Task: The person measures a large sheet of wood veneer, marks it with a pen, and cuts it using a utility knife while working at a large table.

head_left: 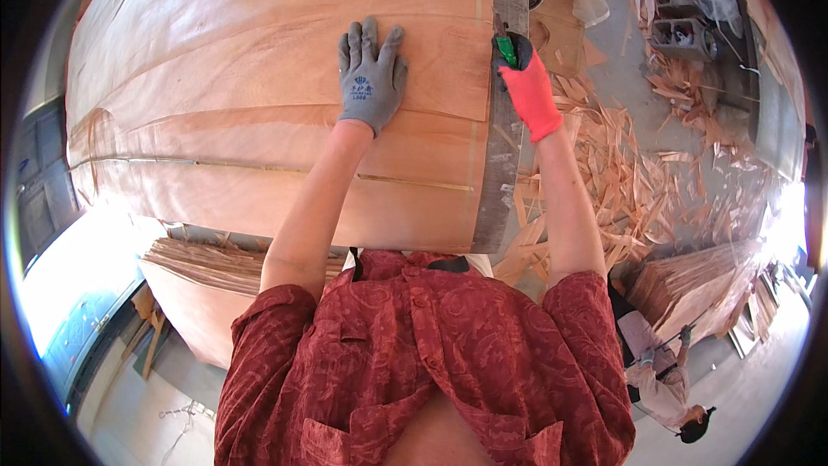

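Observation:
My left hand (370, 80), in a grey coated glove, lies flat with fingers spread on a large sheet of thin orange-brown wood veneer (285, 60). At the sheet's right edge, my right hand (525, 86) wears a red glove with dark fingers. Those fingers are wrapped round a green-handled knife (506, 51), whose narrow dark tip points away from me. A dark grey board edge (503, 155) runs beneath the right hand, alongside the veneer. Long splits or seams cross the sheet nearer to me.
Torn veneer strips (608, 181) litter the floor at the right. Stacks of veneer stand at the near left (203, 293) and near right (699, 285). Grey crates (681, 37) sit at the far right. Another person (662, 380) is at the lower right, beside the right stack.

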Tool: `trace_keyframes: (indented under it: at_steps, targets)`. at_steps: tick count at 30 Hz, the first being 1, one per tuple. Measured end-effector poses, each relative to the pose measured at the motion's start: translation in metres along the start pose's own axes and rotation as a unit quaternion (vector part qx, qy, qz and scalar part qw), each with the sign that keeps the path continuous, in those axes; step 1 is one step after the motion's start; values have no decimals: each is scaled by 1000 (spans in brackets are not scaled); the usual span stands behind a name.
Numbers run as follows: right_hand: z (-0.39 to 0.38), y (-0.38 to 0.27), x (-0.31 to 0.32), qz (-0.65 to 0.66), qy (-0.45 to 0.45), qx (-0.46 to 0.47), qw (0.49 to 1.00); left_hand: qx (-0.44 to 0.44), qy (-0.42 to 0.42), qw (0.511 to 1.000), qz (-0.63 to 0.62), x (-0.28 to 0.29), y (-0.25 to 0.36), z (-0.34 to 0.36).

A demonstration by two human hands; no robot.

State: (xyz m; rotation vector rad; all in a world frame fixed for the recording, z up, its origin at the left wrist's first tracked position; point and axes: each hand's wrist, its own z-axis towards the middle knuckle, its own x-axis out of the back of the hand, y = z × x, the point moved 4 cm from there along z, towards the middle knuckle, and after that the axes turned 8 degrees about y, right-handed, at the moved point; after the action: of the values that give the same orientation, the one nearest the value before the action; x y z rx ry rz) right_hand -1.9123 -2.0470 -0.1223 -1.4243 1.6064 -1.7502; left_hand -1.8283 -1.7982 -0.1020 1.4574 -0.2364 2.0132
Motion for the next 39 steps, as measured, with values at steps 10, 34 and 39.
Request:
trace_keyframes:
  at_steps: [10, 34, 39]
  targets:
    - [8, -6, 2, 27, -11, 27, 999, 28, -6, 999, 17, -2, 7, 0]
    - [37, -18, -12, -5, 78, 55, 995, -41, -28, 998, 40, 5, -16, 14]
    - [39, -16, -13, -34, 88, 66, 993, -17, -38, 997, 61, -2, -15, 10]
